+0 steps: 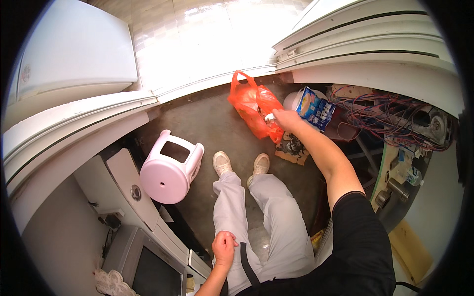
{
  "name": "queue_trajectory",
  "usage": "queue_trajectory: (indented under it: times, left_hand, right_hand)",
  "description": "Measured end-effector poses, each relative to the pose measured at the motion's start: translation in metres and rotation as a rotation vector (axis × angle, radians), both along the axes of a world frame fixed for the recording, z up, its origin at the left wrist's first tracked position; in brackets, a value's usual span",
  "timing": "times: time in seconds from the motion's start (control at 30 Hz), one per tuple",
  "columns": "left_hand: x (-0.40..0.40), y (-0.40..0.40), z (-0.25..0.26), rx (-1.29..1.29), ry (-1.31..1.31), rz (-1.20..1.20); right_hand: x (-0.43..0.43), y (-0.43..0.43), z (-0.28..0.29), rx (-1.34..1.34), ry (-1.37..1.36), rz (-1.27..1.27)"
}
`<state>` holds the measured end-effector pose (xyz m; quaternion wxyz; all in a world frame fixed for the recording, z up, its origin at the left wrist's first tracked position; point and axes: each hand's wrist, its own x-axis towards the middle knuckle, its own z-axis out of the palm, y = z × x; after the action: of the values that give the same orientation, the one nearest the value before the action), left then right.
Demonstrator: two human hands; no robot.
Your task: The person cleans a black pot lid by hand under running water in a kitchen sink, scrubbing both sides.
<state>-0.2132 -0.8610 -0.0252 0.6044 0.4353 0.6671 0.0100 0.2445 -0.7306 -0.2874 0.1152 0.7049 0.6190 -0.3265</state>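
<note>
My right arm reaches forward, and my right hand (288, 119) grips a small white item (269, 117), possibly crumpled paper or tissue. It is above the near right side of a red plastic carrier bag (248, 107), which stands on the floor with its handles up; its contents are mostly hidden. Just right of that hand, a blue printed plastic packet (314, 109) leans over a pale pink tub (292, 100). My left hand (224, 246) is curled into a loose fist by my left thigh, with nothing visible in it.
A pink plastic stool (166, 177) stands left of my feet. Torn cardboard (290, 151) lies beside the bag. Tangled red and blue wires (385, 111) spread at the right, near a table with a plastic bottle (414, 175). An old television (155, 270) sits lower left. A sliding-door track (214, 82) crosses ahead.
</note>
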Motion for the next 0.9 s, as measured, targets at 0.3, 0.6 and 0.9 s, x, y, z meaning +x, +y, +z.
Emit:
queue_trajectory:
  times: [0.3,0.6,0.9]
  left_hand:
    - [-0.003,0.000,-0.001,0.000,-0.009,-0.004]
    - [-0.009,-0.008,-0.001,0.022,-0.001,0.029]
    - [-0.009,-0.009,-0.003,0.046,-0.025,0.001]
  right_hand:
    - [-0.068,0.005,-0.061,0.021,0.440,-0.581]
    - [-0.067,-0.003,-0.033,-0.422,-0.077,-0.584]
    - [-0.068,0.015,0.066,-0.522,0.056,-0.456]
